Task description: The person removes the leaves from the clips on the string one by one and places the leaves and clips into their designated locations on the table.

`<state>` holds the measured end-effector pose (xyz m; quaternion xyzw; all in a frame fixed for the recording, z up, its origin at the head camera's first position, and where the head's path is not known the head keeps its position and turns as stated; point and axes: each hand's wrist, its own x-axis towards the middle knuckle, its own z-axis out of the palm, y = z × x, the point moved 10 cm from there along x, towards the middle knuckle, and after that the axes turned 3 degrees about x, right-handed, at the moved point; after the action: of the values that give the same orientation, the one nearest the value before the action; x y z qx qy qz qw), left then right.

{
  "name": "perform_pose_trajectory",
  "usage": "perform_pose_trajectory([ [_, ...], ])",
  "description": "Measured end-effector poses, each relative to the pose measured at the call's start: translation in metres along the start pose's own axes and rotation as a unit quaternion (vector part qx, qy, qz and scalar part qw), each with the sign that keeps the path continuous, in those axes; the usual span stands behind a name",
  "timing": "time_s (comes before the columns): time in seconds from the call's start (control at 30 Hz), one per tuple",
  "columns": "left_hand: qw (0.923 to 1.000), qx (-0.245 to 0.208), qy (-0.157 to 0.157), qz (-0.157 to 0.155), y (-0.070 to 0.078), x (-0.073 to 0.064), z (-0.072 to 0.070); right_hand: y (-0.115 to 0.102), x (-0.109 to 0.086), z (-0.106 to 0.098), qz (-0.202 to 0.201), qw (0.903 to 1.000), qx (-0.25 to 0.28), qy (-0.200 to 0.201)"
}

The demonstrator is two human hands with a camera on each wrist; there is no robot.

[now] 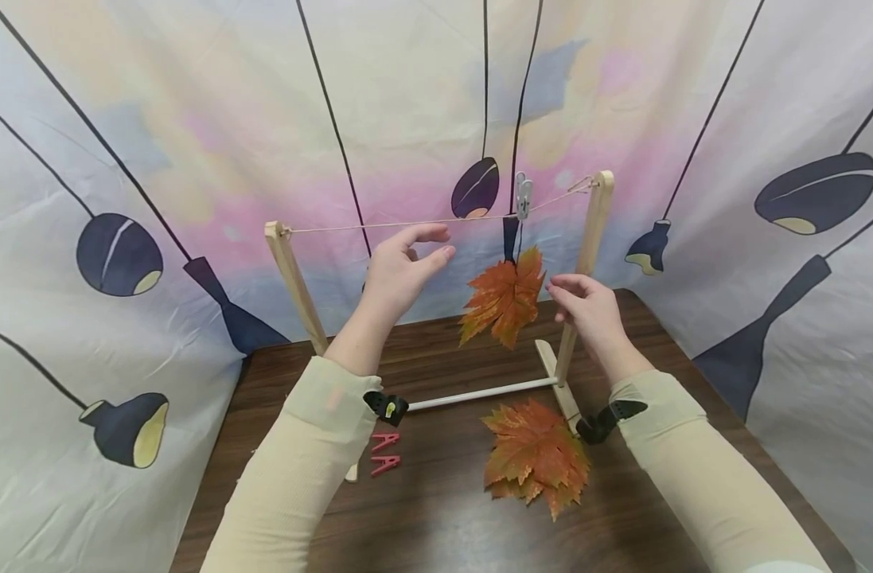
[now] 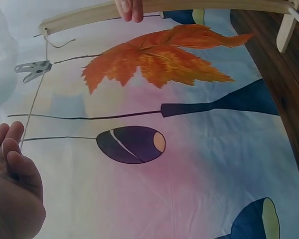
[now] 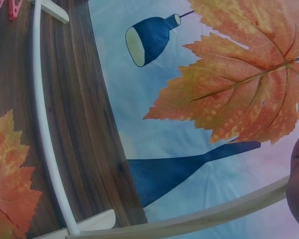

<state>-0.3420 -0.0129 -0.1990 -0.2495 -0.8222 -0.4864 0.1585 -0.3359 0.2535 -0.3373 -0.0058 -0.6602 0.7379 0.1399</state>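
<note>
An orange maple leaf [image 1: 506,296] hangs by its stem from a grey-white clothespin [image 1: 524,199] clipped on the string [image 1: 379,226]. That string runs between two wooden posts. My left hand [image 1: 400,270] hovers just under the string, left of the leaf, thumb and fingers apart and holding nothing. To the right of the leaf, close to the right post [image 1: 595,231], is my right hand [image 1: 586,312], its fingers loosely bent with nothing between them. In the left wrist view the clothespin [image 2: 34,68] grips the leaf's stem beside the string.
More maple leaves [image 1: 536,458] lie piled on the dark wooden table [image 1: 443,509] at the front right. Two red clothespins [image 1: 386,454] lie near my left sleeve. A white rod [image 1: 479,393] joins the stand's feet. Behind hangs a cloth printed with lamps [image 1: 407,103].
</note>
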Motion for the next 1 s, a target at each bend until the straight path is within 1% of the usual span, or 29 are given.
perform_pose_trajectory([
  [0.13,0.9998,-0.015,0.008,-0.011,0.002,0.004,-0.005,0.000,0.001,0.003,-0.003,0.9998,0.017,-0.008],
  [0.23,0.9995,-0.022,0.008,-0.022,0.001,0.006,-0.008,-0.002,0.001,0.005,-0.011,0.9997,0.019,-0.013],
  [0.47,0.9993,-0.015,0.004,-0.035,0.003,0.012,-0.010,-0.008,0.004,0.005,-0.018,0.9998,-0.003,-0.002],
  [0.53,0.9992,-0.012,-0.001,-0.039,0.004,0.014,-0.010,-0.010,0.006,0.006,-0.020,0.9998,-0.002,-0.002],
  [0.67,0.9982,-0.015,-0.022,-0.053,0.003,0.016,-0.008,-0.015,0.008,0.009,-0.027,0.9996,0.005,-0.008],
  [0.77,0.9969,-0.021,-0.038,-0.066,0.002,0.017,-0.006,-0.020,0.009,0.010,-0.036,0.9993,-0.005,-0.009],
  [1.0,0.9961,-0.028,-0.045,-0.071,0.007,0.021,-0.003,-0.032,0.011,0.016,-0.045,0.9985,-0.027,-0.012],
])
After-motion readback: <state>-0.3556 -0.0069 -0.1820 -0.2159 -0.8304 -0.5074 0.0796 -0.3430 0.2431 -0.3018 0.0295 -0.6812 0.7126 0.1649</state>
